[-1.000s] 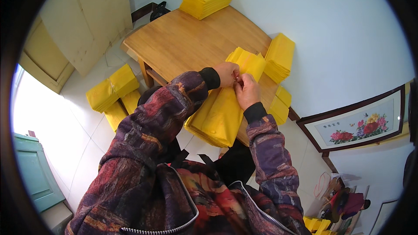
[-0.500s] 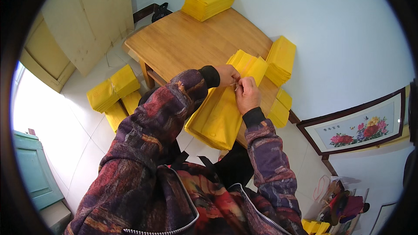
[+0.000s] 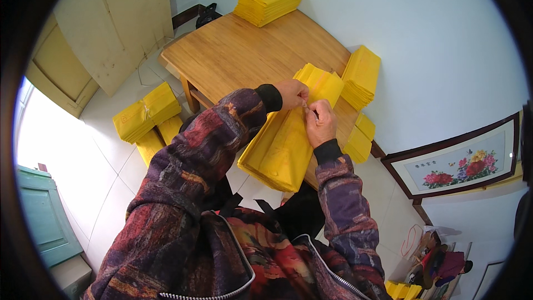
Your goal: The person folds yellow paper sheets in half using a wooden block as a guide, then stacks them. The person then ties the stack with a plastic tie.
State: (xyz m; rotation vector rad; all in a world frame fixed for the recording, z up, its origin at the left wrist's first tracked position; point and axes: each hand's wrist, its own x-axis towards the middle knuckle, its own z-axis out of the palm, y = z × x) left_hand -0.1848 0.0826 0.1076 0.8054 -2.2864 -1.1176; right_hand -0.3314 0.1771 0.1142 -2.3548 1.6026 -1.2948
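Observation:
A thick bundle of folded yellow sheets (image 3: 280,153), paper or cloth I cannot tell, lies slantwise across the near edge of the wooden table (image 3: 244,47), its lower end jutting toward me. Over the middle of the bundle, my left hand (image 3: 291,94) and my right hand (image 3: 321,124) almost meet. Both are closed in a pinch on a thin pale string (image 3: 306,105), most of which my fingers hide. The right hand is curled with its knuckles up, just right of the left fingertips.
Yellow stacks stand at the table's far end (image 3: 269,1) and right side (image 3: 361,78). More lie on the floor: a string-tied bundle (image 3: 147,112) at left, another stack (image 3: 360,140) at right. A framed flower picture (image 3: 458,161) leans by the wall. Bags (image 3: 438,258) sit lower right.
The right hand has turned slightly, its fingers curling tighter, and the fingertips of both hands have shifted a little at the string. The bundle keeps its place on the table.

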